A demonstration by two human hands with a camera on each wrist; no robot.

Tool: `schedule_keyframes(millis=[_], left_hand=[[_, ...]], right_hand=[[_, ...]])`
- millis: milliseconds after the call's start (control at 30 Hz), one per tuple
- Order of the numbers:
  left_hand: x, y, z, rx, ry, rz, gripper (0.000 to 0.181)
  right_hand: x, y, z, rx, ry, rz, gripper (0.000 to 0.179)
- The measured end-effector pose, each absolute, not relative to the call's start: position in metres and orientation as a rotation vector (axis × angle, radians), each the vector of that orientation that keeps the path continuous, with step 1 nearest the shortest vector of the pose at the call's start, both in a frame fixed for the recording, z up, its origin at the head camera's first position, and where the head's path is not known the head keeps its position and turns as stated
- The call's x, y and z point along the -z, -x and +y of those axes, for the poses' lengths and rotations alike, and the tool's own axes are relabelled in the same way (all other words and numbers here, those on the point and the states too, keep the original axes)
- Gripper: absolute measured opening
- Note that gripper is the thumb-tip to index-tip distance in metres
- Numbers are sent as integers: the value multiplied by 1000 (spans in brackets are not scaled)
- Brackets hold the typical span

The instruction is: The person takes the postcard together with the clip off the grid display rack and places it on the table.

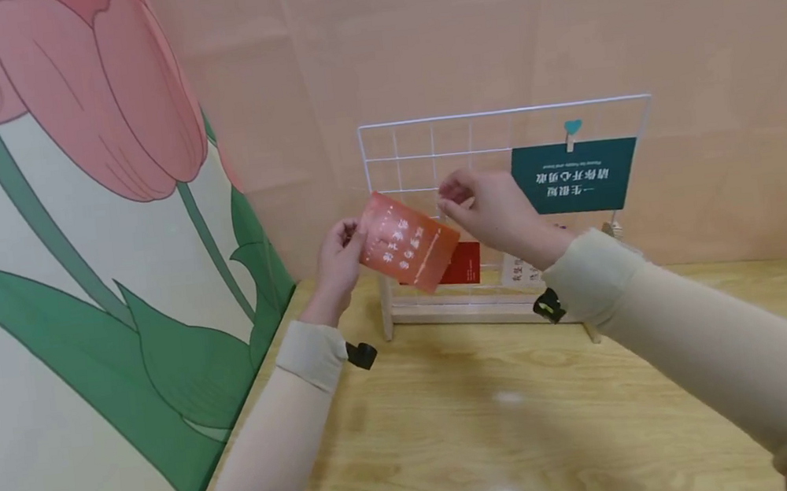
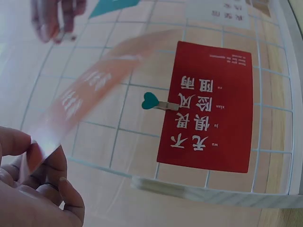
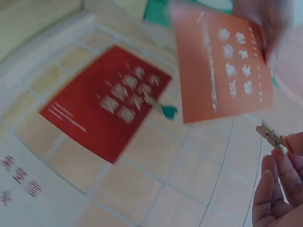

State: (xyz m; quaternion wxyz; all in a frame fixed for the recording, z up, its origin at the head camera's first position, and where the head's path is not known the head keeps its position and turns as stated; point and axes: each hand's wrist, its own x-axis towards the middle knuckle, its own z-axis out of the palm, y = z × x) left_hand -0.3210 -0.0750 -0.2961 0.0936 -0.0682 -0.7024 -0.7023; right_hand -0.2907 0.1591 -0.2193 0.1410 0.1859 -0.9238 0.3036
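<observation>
My left hand (image 1: 339,260) pinches an orange-red card (image 1: 407,240) with white lettering by one edge, tilted in front of a white wire grid rack (image 1: 452,116). To the right of it, my right hand (image 1: 493,208) is raised near the grid. Between its thumb and fingers it pinches a small wooden clothespin (image 3: 270,135), plain in the right wrist view. A red card (image 2: 208,104) hangs low on the grid, held by a clothespin with a teal heart (image 2: 150,100); the orange card partly covers it in the head view.
Higher on the rack's right hangs a dark green card (image 1: 575,176) under a teal heart clip (image 1: 573,128). A white card (image 1: 514,270) is partly behind my right arm. The rack's wooden base (image 1: 457,314) stands on a wood-grain table (image 1: 452,414). A tulip-painted panel (image 1: 121,303) borders the left.
</observation>
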Motion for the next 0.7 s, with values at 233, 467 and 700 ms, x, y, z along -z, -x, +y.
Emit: schedule_keyframes(millis=[233, 467, 700], left_hand=[[301, 304, -79, 2065, 248, -2093, 18], [313, 290, -77, 1977, 368, -2239, 18], [328, 280, -81, 1867, 523, -2414, 18]], right_hand=[[244, 262, 164, -862, -684, -2699, 18], [265, 252, 175, -905, -708, -2702, 12], [290, 241, 189, -943, -668, -2798, 15]])
